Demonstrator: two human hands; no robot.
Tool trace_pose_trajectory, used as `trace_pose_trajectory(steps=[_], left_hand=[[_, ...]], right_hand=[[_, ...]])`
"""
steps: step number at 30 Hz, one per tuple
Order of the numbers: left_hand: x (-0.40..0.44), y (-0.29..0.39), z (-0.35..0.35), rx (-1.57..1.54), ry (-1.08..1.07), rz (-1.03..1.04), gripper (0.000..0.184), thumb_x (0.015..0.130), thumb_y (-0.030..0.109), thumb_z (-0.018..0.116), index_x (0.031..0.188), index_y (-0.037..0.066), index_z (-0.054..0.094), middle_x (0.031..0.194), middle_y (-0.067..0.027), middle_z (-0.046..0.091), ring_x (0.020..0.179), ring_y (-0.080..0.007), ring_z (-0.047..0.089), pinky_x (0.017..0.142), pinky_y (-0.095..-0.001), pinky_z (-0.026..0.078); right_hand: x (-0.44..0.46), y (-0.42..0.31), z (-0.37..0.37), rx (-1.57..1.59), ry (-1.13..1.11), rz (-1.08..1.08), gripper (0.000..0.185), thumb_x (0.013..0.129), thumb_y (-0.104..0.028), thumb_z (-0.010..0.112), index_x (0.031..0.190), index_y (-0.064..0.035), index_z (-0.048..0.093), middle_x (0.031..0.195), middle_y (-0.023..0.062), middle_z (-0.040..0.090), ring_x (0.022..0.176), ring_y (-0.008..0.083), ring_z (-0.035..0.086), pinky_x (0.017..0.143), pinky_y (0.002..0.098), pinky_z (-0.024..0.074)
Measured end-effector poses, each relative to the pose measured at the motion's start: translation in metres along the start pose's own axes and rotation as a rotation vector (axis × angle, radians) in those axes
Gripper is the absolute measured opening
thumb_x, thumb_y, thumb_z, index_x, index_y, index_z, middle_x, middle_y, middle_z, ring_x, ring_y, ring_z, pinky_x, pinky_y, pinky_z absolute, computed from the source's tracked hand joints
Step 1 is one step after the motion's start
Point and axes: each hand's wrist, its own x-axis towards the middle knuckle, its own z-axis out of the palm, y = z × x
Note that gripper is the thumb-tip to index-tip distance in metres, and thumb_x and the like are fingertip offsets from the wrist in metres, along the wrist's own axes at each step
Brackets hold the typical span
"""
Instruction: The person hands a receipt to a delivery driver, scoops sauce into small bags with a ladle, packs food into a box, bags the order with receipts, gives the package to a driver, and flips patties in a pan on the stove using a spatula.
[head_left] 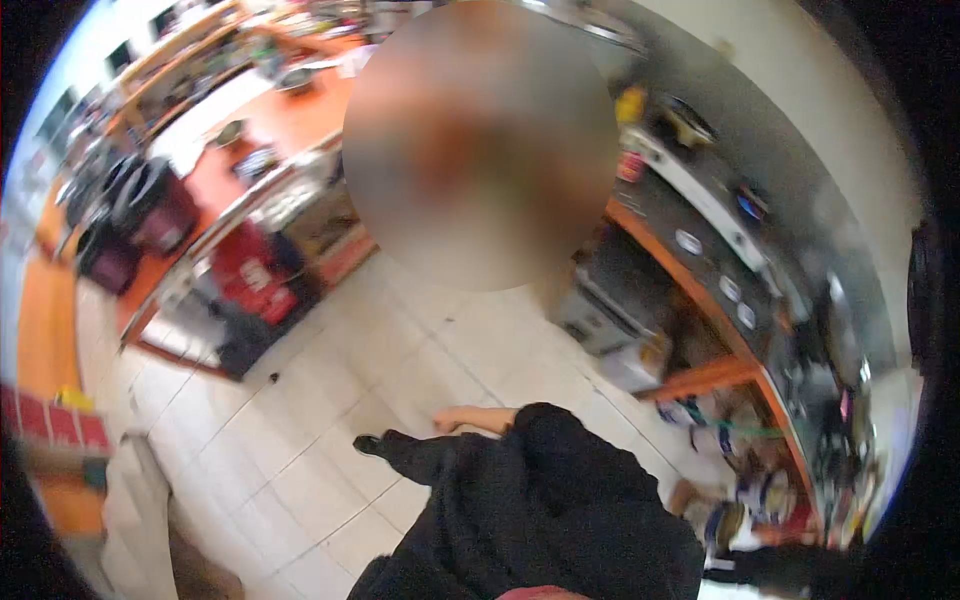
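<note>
My right hand [452, 419] hangs low over the tiled floor [330, 480], just past the edge of my black sleeve [545, 425]. Its fingers are small and smeared by motion, so neither their pose nor anything held shows clearly. Near it, my dark-clad leg [415, 456] reaches left to a dark shoe [368, 443]. Black clothing fills the bottom middle. My left hand is nowhere in view.
An orange-topped counter [310, 115] with dark bags [155, 205] stands at upper left. At right is a dark counter [665, 225] with shelves below. A pale cloth [138, 500] lies lower left. A blurred disc hides the upper middle.
</note>
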Motion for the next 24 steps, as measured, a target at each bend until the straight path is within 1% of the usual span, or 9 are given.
trace_pose_trajectory(steps=[2, 3, 6, 8, 13, 14, 19, 20, 24], left_hand=[[0.040, 0.009, -0.055, -0.166, 0.076, 0.098, 0.026, 0.086, 0.022, 0.048, 0.102, 0.003, 0.053, 0.076, -0.0097, 0.060, 0.071, -0.0165, 0.058, 0.055, -0.0245, 0.046], [0.066, 0.020, -0.084, -0.275, 0.135, 0.154, 0.025, 0.086, 0.021, 0.047, 0.102, 0.003, 0.053, 0.076, -0.0097, 0.060, 0.070, -0.0164, 0.058, 0.054, -0.0242, 0.046], [0.106, 0.084, -0.164, -0.434, 0.312, 0.263, 0.029, 0.089, 0.024, 0.042, 0.107, 0.003, 0.049, 0.086, -0.0102, 0.060, 0.073, -0.0177, 0.059, 0.057, -0.0279, 0.048], [0.103, 0.125, -0.208, -0.423, 0.303, 0.335, 0.031, 0.090, 0.025, 0.041, 0.110, 0.003, 0.048, 0.090, -0.0109, 0.060, 0.075, -0.0188, 0.059, 0.059, -0.0293, 0.049], [0.113, 0.099, -0.243, -0.710, 0.443, 0.129, 0.026, 0.090, 0.019, 0.040, 0.107, 0.001, 0.049, 0.086, -0.0115, 0.060, 0.078, -0.0193, 0.060, 0.063, -0.0300, 0.049], [0.124, 0.060, -0.237, -0.563, 0.495, 0.271, 0.025, 0.089, 0.019, 0.039, 0.098, 0.001, 0.053, 0.084, -0.0119, 0.060, 0.077, -0.0227, 0.060, 0.062, -0.0340, 0.050], [0.141, 0.035, -0.266, -0.327, 0.361, -0.251, 0.025, 0.088, 0.019, 0.040, 0.097, 0.000, 0.053, 0.085, -0.0138, 0.059, 0.079, -0.0243, 0.059, 0.068, -0.0352, 0.048], [0.154, 0.038, -0.281, -0.300, 0.337, -0.282, 0.025, 0.088, 0.019, 0.040, 0.096, -0.001, 0.053, 0.085, -0.0142, 0.059, 0.079, -0.0246, 0.058, 0.069, -0.0354, 0.047], [0.220, 0.060, -0.370, -0.227, 0.291, -0.360, 0.026, 0.088, 0.019, 0.040, 0.095, -0.002, 0.053, 0.086, -0.0157, 0.058, 0.081, -0.0258, 0.057, 0.073, -0.0363, 0.046]], right_hand=[[-0.008, -0.029, -0.037, -0.039, 0.143, -0.064, 0.019, 0.068, -0.012, 0.050, 0.068, 0.0027, 0.062, 0.067, 0.0217, 0.060, 0.061, 0.0331, 0.057, 0.058, 0.0433, 0.0435], [0.016, -0.023, -0.051, -0.141, -0.354, 0.188, 0.018, 0.069, -0.012, 0.051, 0.068, 0.0024, 0.061, 0.069, 0.0216, 0.060, 0.062, 0.0345, 0.057, 0.058, 0.0421, 0.0446], [0.017, -0.061, -0.090, -0.285, 0.079, 0.219, 0.020, 0.069, -0.016, 0.057, 0.083, -0.0054, 0.066, 0.083, 0.0159, 0.064, 0.076, 0.0322, 0.060, 0.064, 0.0430, 0.0469], [0.070, -0.091, -0.105, -0.414, 0.109, 0.562, 0.021, 0.071, -0.017, 0.057, 0.087, -0.0060, 0.065, 0.089, 0.0164, 0.063, 0.081, 0.0328, 0.060, 0.068, 0.0434, 0.0473], [0.315, -0.138, -0.113, -0.538, -0.125, 0.264, 0.018, 0.071, -0.015, 0.057, 0.083, -0.0046, 0.066, 0.091, 0.0159, 0.064, 0.081, 0.0311, 0.061, 0.067, 0.0442, 0.0473], [0.321, -0.229, -0.139, -0.489, -0.037, 0.216, 0.016, 0.069, -0.013, 0.057, 0.078, -0.0037, 0.066, 0.085, 0.0175, 0.064, 0.077, 0.0318, 0.061, 0.064, 0.0440, 0.0468], [0.522, -0.444, -0.097, -0.438, -0.201, -0.539, 0.016, 0.073, -0.013, 0.049, 0.071, -0.0025, 0.062, 0.074, 0.0192, 0.062, 0.065, 0.0327, 0.059, 0.059, 0.0423, 0.0471], [0.517, -0.521, -0.111, -0.392, -0.330, -0.223, 0.018, 0.073, -0.013, 0.049, 0.074, -0.0012, 0.062, 0.069, 0.0183, 0.061, 0.064, 0.0288, 0.059, 0.058, 0.0412, 0.0479], [0.601, -0.659, -0.088, -0.272, -0.792, -0.233, 0.029, 0.074, -0.022, 0.051, 0.095, -0.0046, 0.060, 0.087, 0.0124, 0.062, 0.074, 0.0271, 0.060, 0.065, 0.0463, 0.0496]])
